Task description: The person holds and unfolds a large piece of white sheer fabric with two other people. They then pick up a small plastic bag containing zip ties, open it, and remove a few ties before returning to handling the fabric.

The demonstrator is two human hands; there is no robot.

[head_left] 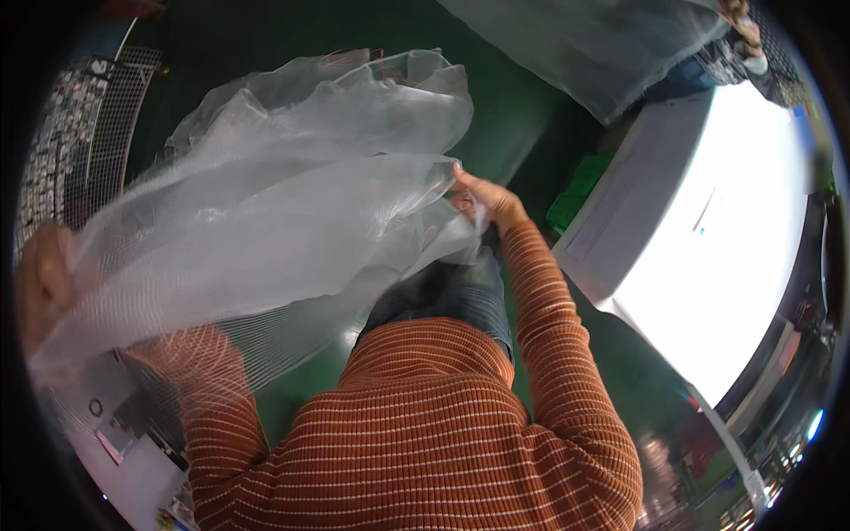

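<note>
A large sheet of sheer white mesh fabric [257,230] hangs in loose folds in front of me, stretched between my two hands. My right hand [491,199] pinches its edge near the middle of the view, thumb up, with a bunched bit of the fabric hanging below the fingers. At the far left rim, my left hand [44,279] is blurred but closed on the other end of the sheet. The mesh lies over part of my left forearm, which shows through it. The far folds of the fabric reach out over the green floor [505,115].
A brightly lit white table [699,230] stands to the right, with a green crate [577,190] beside it. At the top right another person's hand [748,31] holds a second translucent sheet [602,44]. A wire mesh rack [124,124] stands on the left.
</note>
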